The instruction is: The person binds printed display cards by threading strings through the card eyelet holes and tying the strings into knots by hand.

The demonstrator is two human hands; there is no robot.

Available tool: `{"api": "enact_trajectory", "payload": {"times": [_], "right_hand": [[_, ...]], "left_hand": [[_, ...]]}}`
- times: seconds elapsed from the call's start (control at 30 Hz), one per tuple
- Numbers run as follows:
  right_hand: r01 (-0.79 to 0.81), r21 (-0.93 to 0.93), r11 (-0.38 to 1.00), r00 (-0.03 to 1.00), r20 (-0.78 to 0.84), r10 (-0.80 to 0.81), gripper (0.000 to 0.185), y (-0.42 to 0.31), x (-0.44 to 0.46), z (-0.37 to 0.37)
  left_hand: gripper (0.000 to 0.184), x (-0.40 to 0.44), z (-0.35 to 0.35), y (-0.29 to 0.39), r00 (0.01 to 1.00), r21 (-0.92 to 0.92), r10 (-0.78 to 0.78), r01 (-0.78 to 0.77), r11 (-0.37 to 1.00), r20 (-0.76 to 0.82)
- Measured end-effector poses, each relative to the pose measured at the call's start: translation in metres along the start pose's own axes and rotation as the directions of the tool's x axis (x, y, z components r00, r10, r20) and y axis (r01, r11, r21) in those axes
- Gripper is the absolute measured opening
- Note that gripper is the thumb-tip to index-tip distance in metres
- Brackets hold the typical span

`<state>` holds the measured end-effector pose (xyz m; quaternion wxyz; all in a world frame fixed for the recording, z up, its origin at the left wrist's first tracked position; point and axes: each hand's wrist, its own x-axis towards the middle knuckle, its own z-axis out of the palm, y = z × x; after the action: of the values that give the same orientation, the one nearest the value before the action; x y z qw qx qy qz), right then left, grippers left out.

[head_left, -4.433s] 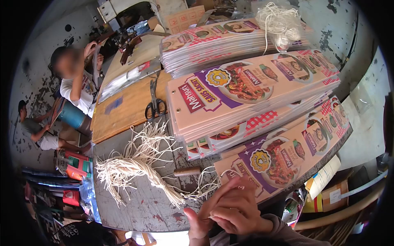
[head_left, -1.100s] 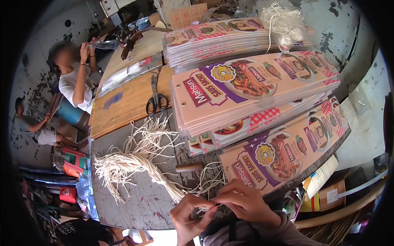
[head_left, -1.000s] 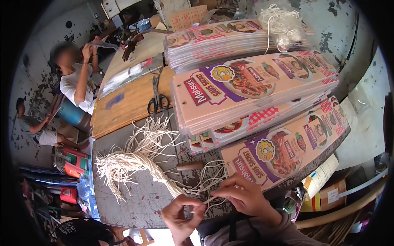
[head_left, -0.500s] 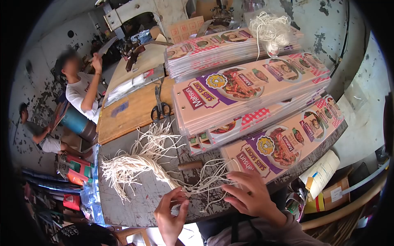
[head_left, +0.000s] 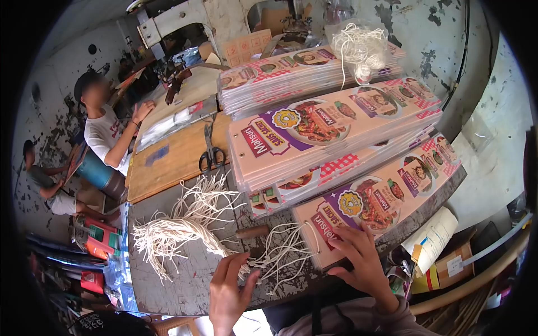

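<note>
My left hand (head_left: 230,291) is at the near table edge beside a bundle of cream cords (head_left: 174,232). Its fingers are bent and its thumb stands apart; some cord ends lie just behind the fingertips. My right hand (head_left: 361,260) is spread, with its fingers over the lower left part of a printed sachet card (head_left: 350,210). Loose looped cords (head_left: 283,252) run from the bundle to the card's left end, where a cord passes at its corner. A short brown wooden rod (head_left: 252,231) lies behind these cords.
Stacks of printed cards (head_left: 330,123) in clear plastic rise behind. A bag of white cord (head_left: 361,47) tops the rear stack. Black-handled scissors (head_left: 212,157) lie by a wooden board (head_left: 174,159). Two people are at the left; a rolled paper (head_left: 431,235) is at the right.
My right hand has moved from the looped cords right onto the card. My left fingers have parted from their hold at the cords. The person in white has lowered a raised hand.
</note>
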<state>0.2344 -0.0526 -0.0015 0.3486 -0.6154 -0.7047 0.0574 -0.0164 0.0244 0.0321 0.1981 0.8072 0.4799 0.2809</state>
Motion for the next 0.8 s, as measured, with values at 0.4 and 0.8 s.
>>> {"api": "enact_trajectory", "payload": {"times": [0.4,0.8], "right_hand": [[0.263,-0.263,0.928,0.956,-0.058,-0.287,0.045,0.030,0.131,-0.064],[0.470,-0.169,0.866,0.876,0.211,-0.434,0.069,0.076,0.214,-0.058]], "left_hand": [[0.025,0.046,0.001,0.009,0.946,-0.004,0.323,-0.323,0.946,-0.024],[0.017,0.064,0.021,-0.040,0.789,0.172,0.615,-0.604,0.779,-0.014]]}}
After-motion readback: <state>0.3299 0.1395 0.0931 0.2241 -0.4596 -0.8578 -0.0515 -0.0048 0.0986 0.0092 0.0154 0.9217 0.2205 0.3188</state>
